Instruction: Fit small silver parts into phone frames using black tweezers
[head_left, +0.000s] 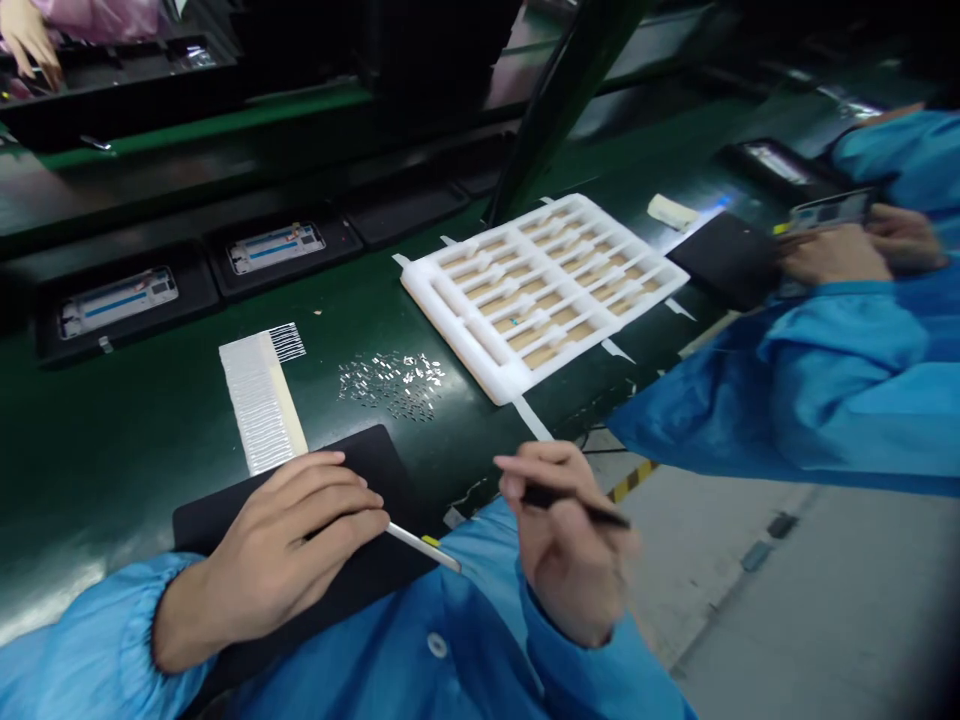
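Holding | right grip [570, 550] closed round black stylus [577, 505] | left grip [274, 545] round silver strip [424, 547]

Slim black tool [577, 506]; pale metal strip [423, 547]

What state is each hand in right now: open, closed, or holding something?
Left hand: closed on a slim white stick.
Right hand: closed on a black pen-shaped tool.

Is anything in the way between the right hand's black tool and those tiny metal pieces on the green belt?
Nothing visible. Only green belt lies between the black tool in the right hand and the tiny metal pieces; the black pad sits left of that path.
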